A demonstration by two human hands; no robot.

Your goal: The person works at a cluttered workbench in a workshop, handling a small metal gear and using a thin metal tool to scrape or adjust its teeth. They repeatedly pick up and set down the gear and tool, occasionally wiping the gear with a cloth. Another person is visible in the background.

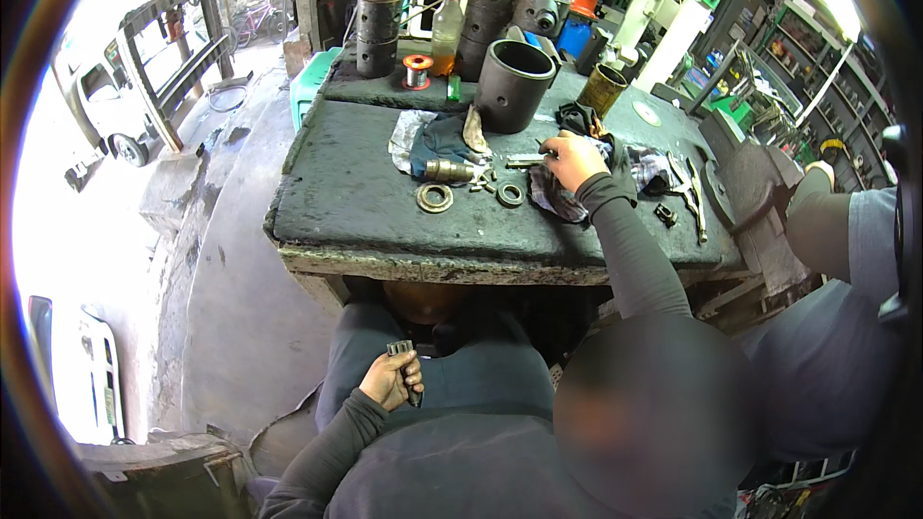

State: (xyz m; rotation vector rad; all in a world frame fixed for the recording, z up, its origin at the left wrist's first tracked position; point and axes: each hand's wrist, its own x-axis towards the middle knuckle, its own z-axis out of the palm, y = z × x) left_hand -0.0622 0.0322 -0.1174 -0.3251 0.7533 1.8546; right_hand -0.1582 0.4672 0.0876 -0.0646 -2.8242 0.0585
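My left hand (387,383), low over my lap, is closed round a short dark metal shaft with a ridged, gear-like end (399,350). On the bench, my right hand (575,160) has its fingers curled over dark cloth (558,199). What those fingers pinch is partly hidden. A flat silver steel tool (524,160) runs out beside them. Left of this hand lie a cylindrical metal part (449,171), a flat metal ring (435,198) and a smaller dark ring (510,194). Small metal pieces are scattered between them.
A large dark cylinder sleeve (514,96) stands behind my right hand, near a rusty can (604,89). Further back are a wire spool (416,71) and a red-capped bottle (447,32). Locking pliers (694,197) and a bench vise (760,187) sit right. Another person's sleeve (817,226) is beyond.
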